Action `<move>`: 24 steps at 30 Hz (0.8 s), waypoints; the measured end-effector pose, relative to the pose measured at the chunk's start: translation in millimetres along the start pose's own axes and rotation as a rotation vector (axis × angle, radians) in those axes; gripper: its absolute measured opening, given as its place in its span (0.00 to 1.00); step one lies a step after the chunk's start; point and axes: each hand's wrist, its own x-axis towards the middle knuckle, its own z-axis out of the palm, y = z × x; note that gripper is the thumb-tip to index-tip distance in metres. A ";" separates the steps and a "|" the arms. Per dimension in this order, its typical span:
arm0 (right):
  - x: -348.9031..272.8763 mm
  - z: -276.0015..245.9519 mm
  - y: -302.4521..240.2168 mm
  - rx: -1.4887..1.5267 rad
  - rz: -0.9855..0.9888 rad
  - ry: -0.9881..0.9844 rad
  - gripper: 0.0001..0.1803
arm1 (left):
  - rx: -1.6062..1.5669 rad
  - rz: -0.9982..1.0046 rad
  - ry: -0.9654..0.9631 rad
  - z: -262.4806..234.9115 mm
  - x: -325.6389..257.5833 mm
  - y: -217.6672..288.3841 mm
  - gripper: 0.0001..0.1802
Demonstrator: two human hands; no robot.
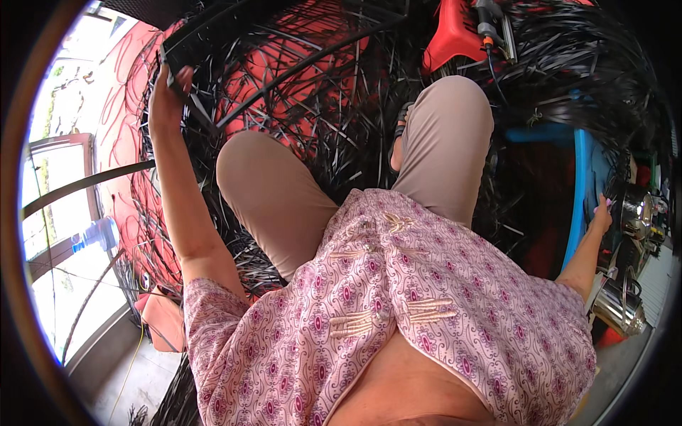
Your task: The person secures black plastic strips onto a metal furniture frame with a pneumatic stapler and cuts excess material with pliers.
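Note:
My left hand (169, 99) is raised at the upper left, its thumb and fingers closed round the corner of a black frame (284, 74). The thin bars of that frame stretch away over my knees' far side, and dark woven mesh shows at its top. Far out to the right, beyond a blue tub (581, 184), is my right hand (602, 214). Its fingers look drawn together beside dark strips; what they hold is too small to make out. Loose black plastic strips (348, 153) lie in tangles around my feet and between my legs.
At the top stands a red plastic stool (455, 35) with a power tool (489, 28) and its cord near it. A heap of black strips (597, 64) fills the upper right. Shiny metal pots (619, 305) stand at the right edge. A clear bottle (96, 234) shows at left.

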 end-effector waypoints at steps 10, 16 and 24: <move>-37.6 4.4 -20.5 -0.251 -0.128 0.264 0.64 | -0.115 0.329 0.025 164.5 -25.0 38.3 0.11; -132.3 -29.0 -111.8 0.299 -0.954 0.505 0.43 | -0.230 0.218 -0.007 231.0 -18.9 30.2 0.11; -406.2 59.6 -285.7 1.080 -0.845 -0.848 0.28 | -0.327 0.315 0.179 323.5 -48.8 14.5 0.11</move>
